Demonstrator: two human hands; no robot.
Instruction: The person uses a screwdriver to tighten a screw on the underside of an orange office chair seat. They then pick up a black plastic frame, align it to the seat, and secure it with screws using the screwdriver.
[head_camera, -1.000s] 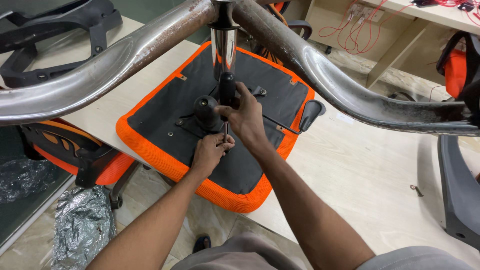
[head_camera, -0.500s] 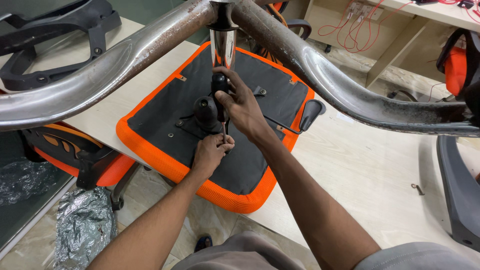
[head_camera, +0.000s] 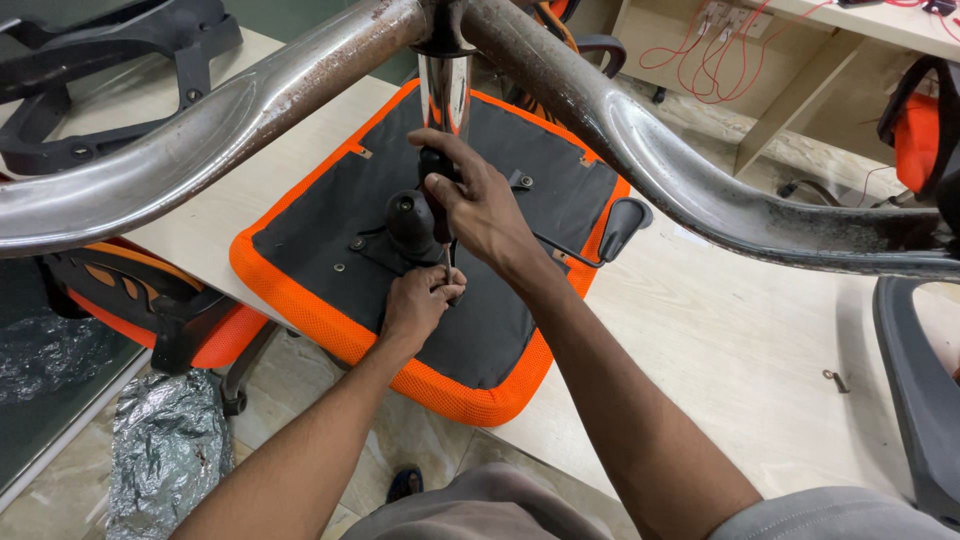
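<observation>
Right hand (head_camera: 480, 205) clenched on screwdriver (head_camera: 441, 200) handle, left hand (head_camera: 415, 300) pinching its tip steady over upturned orange seat (head_camera: 300, 290) near the counter (head_camera: 720, 330) front edge.

1 orange seat pan (head_camera: 330, 330) under the grips, 1 screwdriver (head_camera: 445, 215), 2 chrome base legs (head_camera: 200, 120) above, 1 lever (head_camera: 620, 222) right of them.
</observation>
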